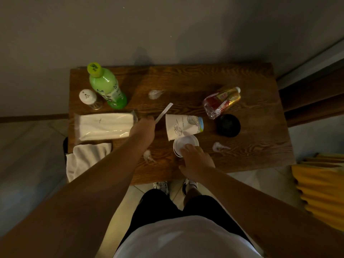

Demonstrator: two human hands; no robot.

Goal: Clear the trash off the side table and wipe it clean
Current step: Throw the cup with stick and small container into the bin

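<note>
A dark wooden side table point(186, 81) carries the trash. My left hand point(143, 126) is closed on a thin white stick point(164, 111) that points up and to the right. My right hand point(195, 161) grips an upright white paper cup point(185, 143) near the table's front edge. A printed paper cup point(183, 126) lies on its side just behind it. A crushed plastic bottle point(221, 101) with a red and yellow label lies at the right. Three crumpled white wads point(155, 94) point(219, 147) point(148, 155) are scattered on the top. A white cloth point(87, 159) hangs over the front left corner.
A green bottle point(107, 86) and a glass shaker point(90, 98) stand at the back left. A pack of tissues point(104, 125) lies on the left side. A black round lid point(228, 125) sits at the right. The wall is right behind the table; yellow fabric point(320, 187) is at the right.
</note>
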